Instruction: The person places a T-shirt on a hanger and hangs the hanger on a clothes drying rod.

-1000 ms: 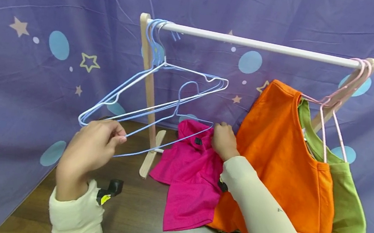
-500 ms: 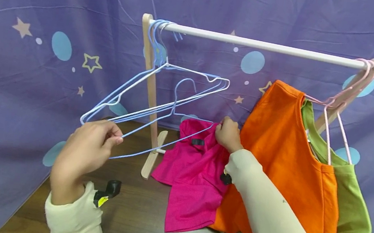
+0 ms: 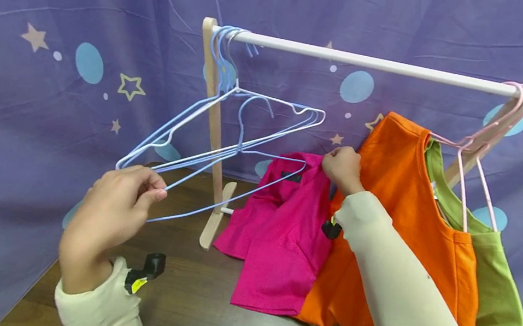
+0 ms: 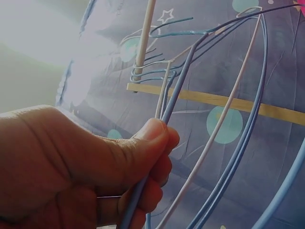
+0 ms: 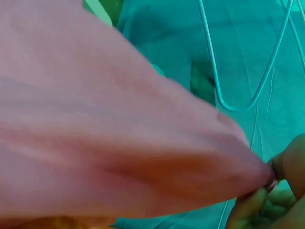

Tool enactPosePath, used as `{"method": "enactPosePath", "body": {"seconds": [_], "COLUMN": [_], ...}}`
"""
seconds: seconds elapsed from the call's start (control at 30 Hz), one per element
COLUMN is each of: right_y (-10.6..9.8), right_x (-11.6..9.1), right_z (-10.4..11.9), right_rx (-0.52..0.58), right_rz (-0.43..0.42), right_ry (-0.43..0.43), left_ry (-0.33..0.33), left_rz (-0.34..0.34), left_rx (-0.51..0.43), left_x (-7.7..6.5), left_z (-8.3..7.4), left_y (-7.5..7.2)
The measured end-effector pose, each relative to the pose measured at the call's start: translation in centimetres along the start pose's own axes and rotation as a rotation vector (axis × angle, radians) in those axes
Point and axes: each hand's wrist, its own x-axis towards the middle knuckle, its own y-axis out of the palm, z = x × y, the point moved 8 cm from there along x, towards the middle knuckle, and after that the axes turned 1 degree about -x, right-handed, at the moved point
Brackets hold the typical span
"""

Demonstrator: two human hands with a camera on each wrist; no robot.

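Observation:
My left hand (image 3: 112, 206) pinches one end of a blue clothes hanger (image 3: 239, 148), held off the rail with its hook upward. In the left wrist view, thumb and fingers curl round the hanger's blue rod (image 4: 181, 86). My right hand (image 3: 344, 169) pinches the shoulder area of a bright pink shirt (image 3: 278, 259), which hangs down toward the table. The hanger's free end lies in front of the shirt near its neck opening; whether it touches the cloth I cannot tell. In the right wrist view, the shirt (image 5: 119, 119) stretches to my fingertips, with the hanger's rounded end (image 5: 233, 109) apart from it.
A garment rack with a white rail (image 3: 364, 61) stands on the brown table (image 3: 194, 297). Several blue and white hangers (image 3: 188, 115) hang at its left end. An orange garment (image 3: 395, 202) and a green garment (image 3: 497, 293) hang from pink hangers at the right, close to my right arm.
My right hand has risen and moved right, lifting the pink shirt's upper part. The held hanger has tilted, its hook moving up and left; my left hand has shifted slightly left.

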Motion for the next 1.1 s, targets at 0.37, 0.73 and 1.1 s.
{"method": "enactPosePath", "body": {"seconds": [0.37,0.73,1.1], "right_y": [2.9,7.3,3.9], "right_x": [-1.6,-3.1,-0.5], "right_z": [-1.5,-0.2,-0.8], "right_rx": [-0.403,-0.660,-0.154], "right_rz": [0.273,0.322,0.190], "right_ry": [-0.089,-0.694,-0.389], "left_ry": [0.014,0.007,0.021], "left_rz": [-0.014,-0.002,-0.019], "left_rx": [0.001,-0.010,-0.001], "left_x": [0.1,0.1,-0.1], "left_z": [-0.2,0.1,-0.3], "left_y": [-0.1,0.2,-0.1]}}
